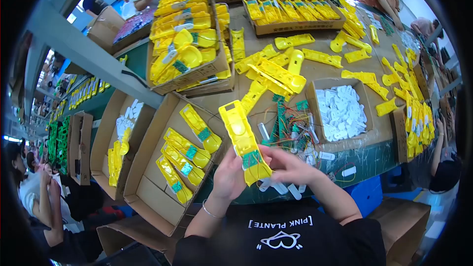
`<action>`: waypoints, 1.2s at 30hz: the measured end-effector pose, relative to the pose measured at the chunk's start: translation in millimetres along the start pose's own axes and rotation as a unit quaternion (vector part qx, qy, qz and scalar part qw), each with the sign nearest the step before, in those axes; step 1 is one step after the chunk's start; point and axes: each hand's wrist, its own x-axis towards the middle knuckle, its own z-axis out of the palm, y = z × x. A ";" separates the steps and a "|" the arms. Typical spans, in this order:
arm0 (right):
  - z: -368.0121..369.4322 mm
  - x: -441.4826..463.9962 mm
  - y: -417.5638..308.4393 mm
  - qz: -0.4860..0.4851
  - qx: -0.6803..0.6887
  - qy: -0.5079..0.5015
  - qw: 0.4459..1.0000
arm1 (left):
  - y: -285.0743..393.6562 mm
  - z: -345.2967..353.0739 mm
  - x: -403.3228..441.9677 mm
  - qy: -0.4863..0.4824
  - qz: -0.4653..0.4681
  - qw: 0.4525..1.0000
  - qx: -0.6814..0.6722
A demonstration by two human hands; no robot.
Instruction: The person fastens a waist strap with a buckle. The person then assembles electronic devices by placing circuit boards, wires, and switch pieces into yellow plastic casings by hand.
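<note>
"Where's the yellow housing (240,130)?"

"Held up over the near edge of the table, tilted, with a green circuit board (252,159) at its lower end. The left hand (228,176) has its fingers closed around the lower part."

"And the right hand (294,168)?"

"Just beside the opposite edge, fingers bent (I can't tell whether they pinch anything)."

"What's in the open carton (156,201) to the left?"

"Four more housings, laid side by side at a slant, each with a green board, and much of the cardboard floor showing."

"The one beyond it, further left?"

"That narrow box (104,123) holds white pieces (129,115) towards its far end and a few yellow housings nearer."

"And the small box (312,111) on the table?"

"A heap of flat white parts (341,112). Loose wires (306,127) and boards lie just left of it."

"The fullest?"

"The tall carton (196,77) at upper left, stacked high with housings. The long box (295,27) at the back holds a tight row of them, boards showing."
</note>
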 end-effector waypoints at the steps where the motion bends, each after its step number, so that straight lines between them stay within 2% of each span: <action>1: 5.8 -1.5 15.4 -0.030 -0.109 0.013 0.993 | 1.3 -3.2 3.8 -0.011 -0.009 0.999 -0.050; 3: 9.0 -2.8 26.9 0.116 -0.054 -0.102 0.987 | 2.1 -13.1 9.9 -0.020 -0.013 0.995 -0.098; 4: 11.5 -6.5 27.8 0.117 -0.054 -0.107 0.986 | 0.6 -19.7 11.9 -0.034 0.011 0.995 -0.096; 6: 18.1 -16.6 17.6 0.167 0.069 -0.022 0.983 | -3.8 -31.3 14.7 -0.051 0.046 0.994 -0.091; 9: 23.4 -31.7 -14.4 0.143 0.138 -0.035 0.979 | -8.6 -42.7 15.2 -0.030 0.063 0.996 -0.062; 11: 24.0 -31.2 -37.8 0.138 0.122 -0.028 0.982 | -11.6 -41.1 14.8 -0.019 0.058 0.998 -0.014; 12: 21.9 -26.8 -46.8 0.028 -0.081 -0.039 0.996 | -13.8 -39.7 15.0 -0.007 0.058 0.998 0.033; 13: 20.9 -24.1 -56.3 -0.082 -0.282 -0.048 0.955 | -15.6 -38.6 15.3 -0.012 0.052 0.998 0.031; 14: 24.0 -24.8 -69.2 -0.032 -0.343 0.001 0.939 | -15.9 -38.2 15.4 -0.022 0.033 0.999 -0.015; 15: 26.7 -25.5 -80.7 -0.033 -0.343 0.003 0.939 | -15.4 -38.4 15.1 -0.029 0.016 0.998 -0.058; 17: 30.8 -24.8 -93.4 -0.012 -0.590 0.063 0.805 | -18.0 -43.3 12.0 -0.039 -0.018 0.994 -0.102; 18: 32.9 -23.2 -91.2 -0.029 -0.669 0.124 0.732 | -18.3 -42.2 10.0 -0.039 -0.039 0.990 -0.133; 19: 34.3 -19.7 -92.7 -0.032 -0.667 0.124 0.734 | -18.8 -41.1 8.9 -0.039 -0.060 0.984 -0.164; 21: 36.8 -11.9 -99.1 -0.157 -0.696 0.217 0.666 | -20.1 -38.1 7.7 -0.063 -0.058 0.979 -0.183; 22: 39.0 -8.9 -97.0 -0.210 -0.631 0.205 0.718 | -19.2 -33.7 5.9 -0.052 -0.058 0.984 -0.159; 23: 43.5 -4.8 -88.7 -0.209 -0.631 0.205 0.718 | -18.8 -29.3 3.9 -0.041 -0.059 0.988 -0.134; 24: 49.7 -0.2 -74.7 -0.238 -0.629 0.196 0.714 | -21.5 -24.7 1.3 0.010 -0.056 0.990 -0.131; 25: 53.7 4.0 -61.9 -0.267 -0.626 0.189 0.708 | -21.0 -19.8 -1.0 0.010 -0.059 0.990 -0.130; 26: 54.4 8.5 -51.0 -0.266 -0.625 0.192 0.708 | -19.8 -14.9 -2.5 0.005 -0.053 0.990 -0.130; 27: 54.4 12.9 -40.5 -0.258 -0.673 0.197 0.665 | -19.5 -12.9 -4.2 0.001 -0.047 0.990 -0.130; 28: 54.4 14.8 -34.7 -0.249 -0.717 0.198 0.620 | -23.0 -20.3 -5.5 -0.048 -0.038 0.987 -0.146; 36: 51.9 17.2 -25.6 -0.291 -0.718 0.204 0.598 | -27.4 -6.7 -15.0 0.011 -0.016 0.991 -0.130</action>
